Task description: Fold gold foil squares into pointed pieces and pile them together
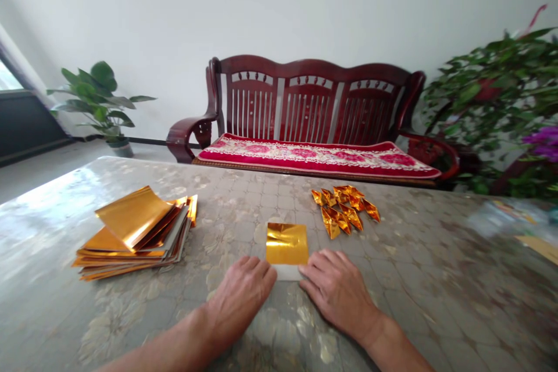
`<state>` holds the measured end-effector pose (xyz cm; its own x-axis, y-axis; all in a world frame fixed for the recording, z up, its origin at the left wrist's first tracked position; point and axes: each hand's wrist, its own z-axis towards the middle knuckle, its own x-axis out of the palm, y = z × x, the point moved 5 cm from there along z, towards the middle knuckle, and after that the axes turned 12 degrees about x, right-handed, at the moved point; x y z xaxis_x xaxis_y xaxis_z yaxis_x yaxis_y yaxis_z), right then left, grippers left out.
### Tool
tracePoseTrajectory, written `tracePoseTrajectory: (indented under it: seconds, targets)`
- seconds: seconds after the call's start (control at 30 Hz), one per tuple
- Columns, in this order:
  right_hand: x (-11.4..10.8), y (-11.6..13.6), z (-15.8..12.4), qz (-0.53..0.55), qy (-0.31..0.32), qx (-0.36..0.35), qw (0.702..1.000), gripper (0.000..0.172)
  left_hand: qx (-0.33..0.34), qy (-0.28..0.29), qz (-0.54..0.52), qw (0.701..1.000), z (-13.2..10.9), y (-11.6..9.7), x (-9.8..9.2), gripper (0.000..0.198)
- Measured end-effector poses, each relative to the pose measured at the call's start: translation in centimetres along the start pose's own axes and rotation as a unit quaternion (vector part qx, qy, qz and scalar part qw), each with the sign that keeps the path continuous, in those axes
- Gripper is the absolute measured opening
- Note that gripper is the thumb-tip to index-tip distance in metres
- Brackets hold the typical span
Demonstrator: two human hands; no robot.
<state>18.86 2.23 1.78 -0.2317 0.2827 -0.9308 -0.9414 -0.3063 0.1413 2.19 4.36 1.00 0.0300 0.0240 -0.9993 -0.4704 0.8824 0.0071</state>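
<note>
A sheet of gold foil paper [286,244] lies on the table in front of me, its shiny side up. Along its near edge runs a pale strip, which looks like the paper's back folded over. My left hand [246,282] is closed at the near left corner of the sheet, fingers curled. At the near right corner my right hand [333,285] grips the edge, thumb and fingers close together. The fingertips of both hands are partly hidden. Beyond my right hand sits a group of folded gold paper ingots [344,209].
A loose stack of gold foil sheets [135,226] stands on the left of the patterned table [235,197]. Clear plastic wrapping [508,218] lies at the far right. Behind the table are a wooden bench [305,110], a potted plant [102,99] and leafy greenery [492,93].
</note>
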Motion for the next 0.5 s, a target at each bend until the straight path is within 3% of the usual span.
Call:
tracePoseTrajectory:
  seconds: [0.1,0.33,0.5]
  targets:
    - [0.4,0.1,0.0,-0.018,-0.012,-0.007,1.000,0.003,-0.003,-0.022,0.001,1.000,0.1,0.1,0.3,0.007]
    - [0.8,0.3,0.1,-0.034,-0.060,-0.037,0.997,0.023,-0.010,-0.054,0.021,0.998,0.7,0.6,0.4,0.005]
    - [0.7,-0.7,0.8,0.069,-0.086,0.031,0.993,0.028,-0.025,-0.131,-0.053,0.990,0.6,2.0,-0.3,0.021]
